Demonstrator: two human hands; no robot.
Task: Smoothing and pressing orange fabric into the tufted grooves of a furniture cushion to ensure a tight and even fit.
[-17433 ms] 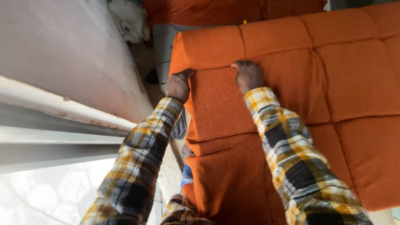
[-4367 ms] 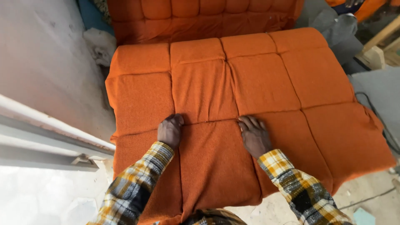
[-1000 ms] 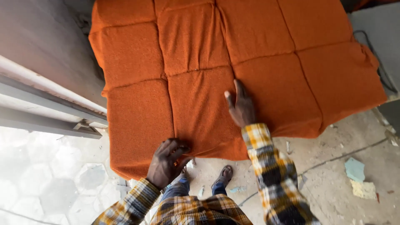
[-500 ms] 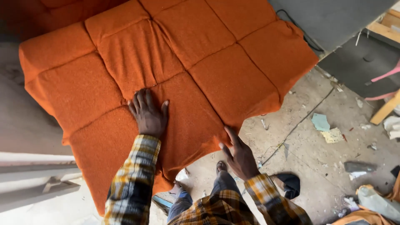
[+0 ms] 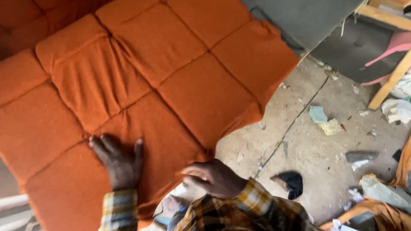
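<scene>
A: Pressing down flat, the left hand (image 5: 119,164) lies on the near part of the orange quilted cushion (image 5: 141,85), fingers spread apart and pointing away, palm on the fabric.

B: And the other one?

A: The right hand (image 5: 216,177) sits at the cushion's near edge, just right of the left hand. Its fingers are curled and point left toward the hem, but I cannot tell whether they pinch the cloth or only brush it.

B: Where is the cushion itself?

A: It fills the left and middle of the view, stitched into square panels, its right corner hanging out over the concrete floor (image 5: 308,145). Both wrists wear yellow plaid sleeves (image 5: 120,209).

B: What lies around?

A: On the floor to the right, a thin black cable (image 5: 295,122) runs from far to near. A pale green scrap (image 5: 318,114) and a yellow scrap (image 5: 331,127) lie beside each other, well apart from the hands. A dark shoe (image 5: 291,183) sits near the right sleeve. Far right, a slanted wooden leg (image 5: 387,81) stands beside a pink piece (image 5: 391,47), and a grey upholstered panel (image 5: 308,17) lies beyond the cushion.
</scene>
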